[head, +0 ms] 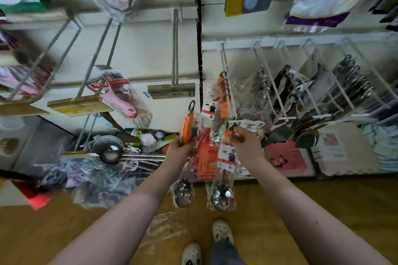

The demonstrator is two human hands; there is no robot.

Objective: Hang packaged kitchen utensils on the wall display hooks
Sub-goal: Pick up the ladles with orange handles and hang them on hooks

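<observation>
**Item 1.** Packaged ladle [187, 127], orange handle with a dark hanging loop at the top and a steel bowl at the bottom, sealed in a clear sleeve. It was held upright in front of the wall, left of the black vertical seam. The left hand [179, 146] gripped it, fingers curled round the lower part of the handle.

**Item 2.** Second packaged ladle [221, 196], same type, with a printed card inside its sleeve and the bowl hanging low. The right hand [245, 142] pinched the top of this packet, fingers curled, just beside the front tip of the white wire hook [226, 75]. Whether the loop was already on the hook could not be told.

**Item 3.** The white wire hook bore a row of matching orange-handled ladles [224, 94], close-packed.

**Item 4.** Further white hooks to the right held dark-handled utensils [280, 92] in clear packets.

**Item 5.** Metal double-prong hook [175, 49], left of the seam, with a price-tag holder [171, 91] at its front end.

**Item 6.** Pink utensil packet [122, 97], on a hook further left; blurred.

**Item 7.** Loose steel ladles [109, 153] and mixed packets, heaped low at the left.

**Item 8.** Pink box [284, 157], low against the wall at the right.

**Item 9.** Wooden floor [323, 211], with a clear plastic sheet [165, 226] and the person's white clogs [221, 230] on it.
</observation>
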